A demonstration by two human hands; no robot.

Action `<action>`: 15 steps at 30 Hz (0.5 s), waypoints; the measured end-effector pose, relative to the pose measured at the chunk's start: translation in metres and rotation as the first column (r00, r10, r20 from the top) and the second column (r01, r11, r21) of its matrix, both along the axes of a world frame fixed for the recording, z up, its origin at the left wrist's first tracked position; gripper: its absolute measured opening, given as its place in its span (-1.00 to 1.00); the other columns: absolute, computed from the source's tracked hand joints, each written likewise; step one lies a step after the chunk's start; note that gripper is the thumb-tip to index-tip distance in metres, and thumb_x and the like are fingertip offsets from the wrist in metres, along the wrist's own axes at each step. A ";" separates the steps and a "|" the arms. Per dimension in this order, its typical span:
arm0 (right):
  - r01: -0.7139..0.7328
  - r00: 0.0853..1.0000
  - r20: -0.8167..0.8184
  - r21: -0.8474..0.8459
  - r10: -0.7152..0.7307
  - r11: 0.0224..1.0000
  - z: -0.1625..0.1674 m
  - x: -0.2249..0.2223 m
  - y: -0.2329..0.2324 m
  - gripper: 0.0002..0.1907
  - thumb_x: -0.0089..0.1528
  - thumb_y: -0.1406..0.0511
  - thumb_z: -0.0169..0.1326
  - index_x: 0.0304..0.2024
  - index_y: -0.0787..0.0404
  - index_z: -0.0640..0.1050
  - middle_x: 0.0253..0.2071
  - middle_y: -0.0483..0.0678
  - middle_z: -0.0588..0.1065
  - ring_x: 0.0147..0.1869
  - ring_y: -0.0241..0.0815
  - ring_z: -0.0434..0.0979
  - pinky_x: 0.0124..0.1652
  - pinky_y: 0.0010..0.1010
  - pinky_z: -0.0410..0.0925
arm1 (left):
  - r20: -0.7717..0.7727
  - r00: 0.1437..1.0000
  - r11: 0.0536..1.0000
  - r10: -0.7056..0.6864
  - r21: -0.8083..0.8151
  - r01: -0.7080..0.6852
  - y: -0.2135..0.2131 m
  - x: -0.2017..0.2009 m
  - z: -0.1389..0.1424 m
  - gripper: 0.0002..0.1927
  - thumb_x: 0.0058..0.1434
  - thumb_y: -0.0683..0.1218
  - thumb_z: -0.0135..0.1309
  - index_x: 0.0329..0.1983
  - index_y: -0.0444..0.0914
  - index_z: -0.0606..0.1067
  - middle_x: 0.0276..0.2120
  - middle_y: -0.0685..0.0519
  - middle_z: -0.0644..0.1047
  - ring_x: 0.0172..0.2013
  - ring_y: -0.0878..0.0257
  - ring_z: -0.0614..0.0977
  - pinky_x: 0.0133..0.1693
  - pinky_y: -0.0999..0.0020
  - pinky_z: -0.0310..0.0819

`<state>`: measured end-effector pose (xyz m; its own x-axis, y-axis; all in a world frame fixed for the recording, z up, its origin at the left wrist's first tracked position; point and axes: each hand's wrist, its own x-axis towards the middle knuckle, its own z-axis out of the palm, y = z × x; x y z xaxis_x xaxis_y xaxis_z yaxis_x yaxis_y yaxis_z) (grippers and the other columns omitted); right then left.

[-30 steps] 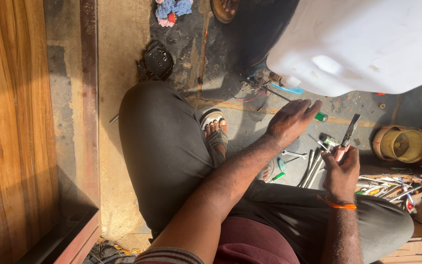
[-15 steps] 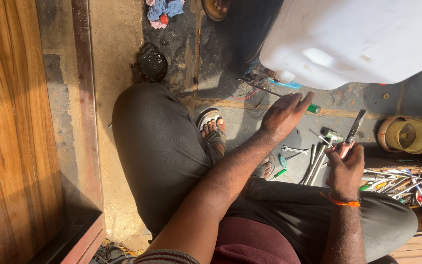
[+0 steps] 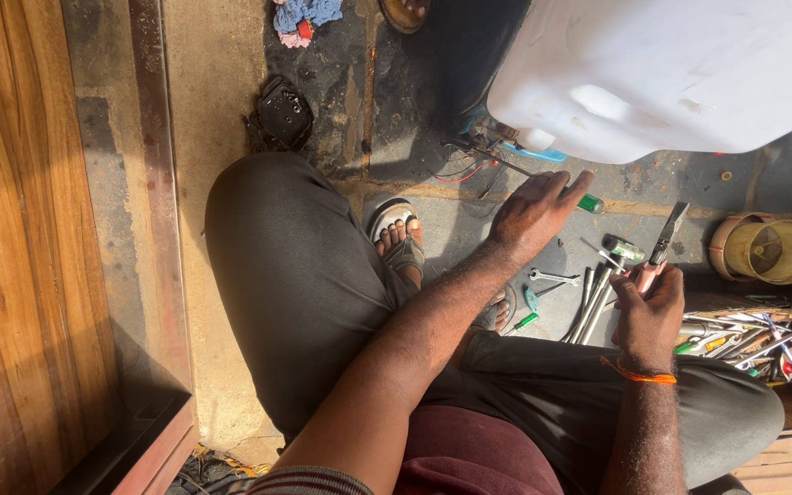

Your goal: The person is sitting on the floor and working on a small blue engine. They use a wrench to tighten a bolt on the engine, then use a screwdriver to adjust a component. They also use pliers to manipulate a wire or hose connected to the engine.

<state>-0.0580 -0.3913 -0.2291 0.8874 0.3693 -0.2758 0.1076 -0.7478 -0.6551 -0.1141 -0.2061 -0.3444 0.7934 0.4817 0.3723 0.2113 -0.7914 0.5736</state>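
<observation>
I'm keeping my right hand (image 3: 648,307) clamped on the pliers (image 3: 660,246) while my spread left hand (image 3: 533,211) is reaching carefully for the wires (image 3: 469,170).

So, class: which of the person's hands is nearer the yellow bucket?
Right. The right hand, holding pliers, sits just left of the yellow bucket in the picture. The left hand reaches toward the white tank, farther from it.

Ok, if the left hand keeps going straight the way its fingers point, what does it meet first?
The left hand points up and right, fingertips already at a green-handled tool on the floor. Beyond that lies the underside of the big white plastic body. Depth is unclear, so it may pass beneath it.
</observation>
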 end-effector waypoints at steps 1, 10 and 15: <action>0.004 1.000 -0.001 0.005 -0.003 1.000 0.000 0.000 -0.001 -0.67 0.30 0.35 0.22 0.02 0.27 0.39 -0.18 0.00 0.47 -0.16 -0.27 0.49 -0.17 -0.41 0.41 | 0.013 1.000 1.000 0.009 0.005 -0.009 0.000 0.000 0.000 -0.38 0.20 -0.25 0.17 0.34 -0.24 0.31 -0.07 -0.08 0.49 -0.07 0.10 0.64 0.02 0.24 0.61; 0.023 1.000 -0.018 0.018 -0.022 1.000 -0.007 0.002 -0.004 -0.66 0.27 0.36 0.23 0.01 0.26 0.38 -0.20 -0.03 0.44 -0.22 -0.30 0.45 -0.22 -0.43 0.39 | -0.013 1.000 1.000 0.002 -0.029 -0.002 0.000 0.001 -0.001 -0.37 0.23 -0.26 0.15 0.38 -0.23 0.29 -0.08 -0.05 0.49 -0.07 0.12 0.65 0.02 0.26 0.61; -0.081 0.996 0.053 0.163 0.073 0.983 -0.002 0.010 -0.019 -0.66 0.27 0.48 0.11 0.08 0.33 0.37 -0.05 -0.01 0.46 0.03 -0.28 0.52 0.00 -0.40 0.47 | -0.079 0.997 1.000 -0.011 -0.013 0.010 0.002 0.000 -0.004 -0.36 0.23 -0.27 0.15 0.39 -0.22 0.29 -0.08 -0.04 0.50 -0.12 0.16 0.64 -0.03 0.29 0.62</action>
<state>-0.0480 -0.4103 -0.2315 0.8651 0.4738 -0.1647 0.1938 -0.6185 -0.7615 -0.1140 -0.2045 -0.3488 0.8253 0.4773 0.3017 0.2481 -0.7864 0.5657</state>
